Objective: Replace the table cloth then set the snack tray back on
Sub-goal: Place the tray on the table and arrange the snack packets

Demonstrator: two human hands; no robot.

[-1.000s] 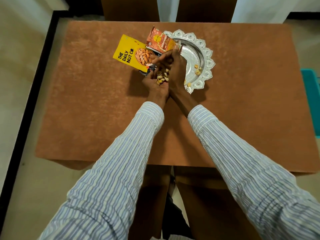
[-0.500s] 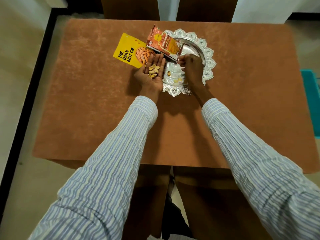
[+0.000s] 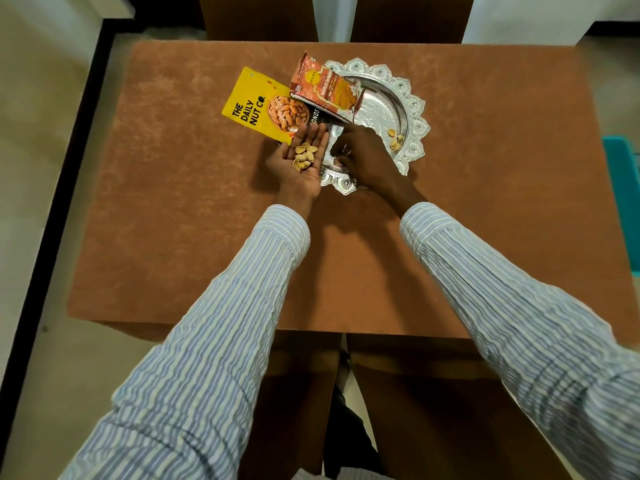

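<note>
A brown table cloth (image 3: 173, 209) covers the table. On it at the far middle sits the ornate silver snack tray (image 3: 414, 124). An orange snack packet (image 3: 322, 88) leans on the tray's left rim, over a yellow almond pouch (image 3: 258, 103) lying on the cloth. My left hand (image 3: 303, 164) is held palm up just left of the tray, with several pistachio shells (image 3: 304, 156) cupped in it. My right hand (image 3: 363, 157) reaches palm down into the tray's near left part, fingertips curled as if pinching; what they hold is hidden. A few shells (image 3: 394, 138) lie in the tray's right side.
Two brown chair backs (image 3: 259, 19) stand beyond the far table edge. Brown seats (image 3: 433, 410) lie below the near edge. A teal object (image 3: 623, 188) shows at the right border. Pale floor with a black strip (image 3: 69, 168) runs along the left.
My right hand has moved from the tray's upper middle down toward its near left part. The left hand stays palm up with the shells.
</note>
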